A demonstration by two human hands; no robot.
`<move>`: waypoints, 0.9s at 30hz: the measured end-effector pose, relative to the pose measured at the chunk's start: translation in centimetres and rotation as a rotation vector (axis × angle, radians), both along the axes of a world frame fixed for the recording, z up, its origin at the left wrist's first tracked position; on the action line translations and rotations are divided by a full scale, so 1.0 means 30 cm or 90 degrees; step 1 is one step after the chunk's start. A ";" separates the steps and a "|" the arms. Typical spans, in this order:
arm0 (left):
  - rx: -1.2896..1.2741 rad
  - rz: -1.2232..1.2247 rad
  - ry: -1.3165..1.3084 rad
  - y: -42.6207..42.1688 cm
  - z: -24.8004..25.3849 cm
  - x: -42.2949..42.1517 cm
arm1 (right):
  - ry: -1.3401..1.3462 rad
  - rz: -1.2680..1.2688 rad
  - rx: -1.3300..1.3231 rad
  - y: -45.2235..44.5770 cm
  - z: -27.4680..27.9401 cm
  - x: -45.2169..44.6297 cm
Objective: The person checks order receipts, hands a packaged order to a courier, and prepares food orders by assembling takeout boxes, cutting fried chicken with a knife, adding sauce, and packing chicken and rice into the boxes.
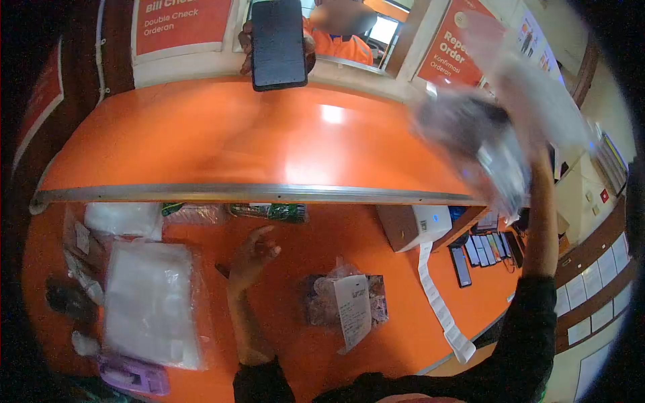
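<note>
My right hand (532, 131) is raised at the right, blurred by motion, and gripping a clear plastic bag (480, 138) with something dark inside. Loose plastic trails above and behind that hand. Over the lower orange counter hovers my left hand (256, 258), its fingers loosely bent and apart, holding nothing. To its right lies a plastic-wrapped package (322, 302) with a printed receipt (353, 310) on top. A stack of clear plastic bags (149, 302) rests to its left.
Across the raised orange shelf (222, 141), another person's hand (310, 54) holds up a phone (278, 46) at a window. A white label printer (415, 225) feeds a long label strip (437, 302). Several phones (487, 248) lie beyond. A purple tape dispenser (133, 376) sits front left.
</note>
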State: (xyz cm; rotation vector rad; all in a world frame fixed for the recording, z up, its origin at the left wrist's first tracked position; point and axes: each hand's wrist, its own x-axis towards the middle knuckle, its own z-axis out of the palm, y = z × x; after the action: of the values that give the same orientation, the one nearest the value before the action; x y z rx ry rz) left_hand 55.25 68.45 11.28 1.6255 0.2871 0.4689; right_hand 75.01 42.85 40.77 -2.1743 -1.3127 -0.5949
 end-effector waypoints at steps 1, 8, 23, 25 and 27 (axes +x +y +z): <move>0.026 -0.005 0.029 0.003 -0.004 -0.001 | -0.036 -0.007 -0.004 0.071 0.019 0.044; 0.069 0.055 0.026 -0.018 0.002 -0.008 | -0.199 -0.157 -0.068 0.554 -0.115 0.359; 0.196 0.005 0.101 -0.020 -0.036 0.071 | -0.140 -0.198 0.065 0.780 -0.326 0.510; 0.207 -0.001 0.111 -0.034 -0.033 0.083 | -0.145 -0.205 0.097 0.764 -0.331 0.482; 0.218 -0.008 0.118 -0.048 -0.024 0.094 | -0.144 -0.194 0.121 0.765 -0.336 0.470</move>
State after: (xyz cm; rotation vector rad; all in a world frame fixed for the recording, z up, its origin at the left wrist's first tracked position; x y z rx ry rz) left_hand 58.08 67.01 10.56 2.0097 0.3486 0.3710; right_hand 89.12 65.80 30.69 -2.2108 -0.9878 -1.0676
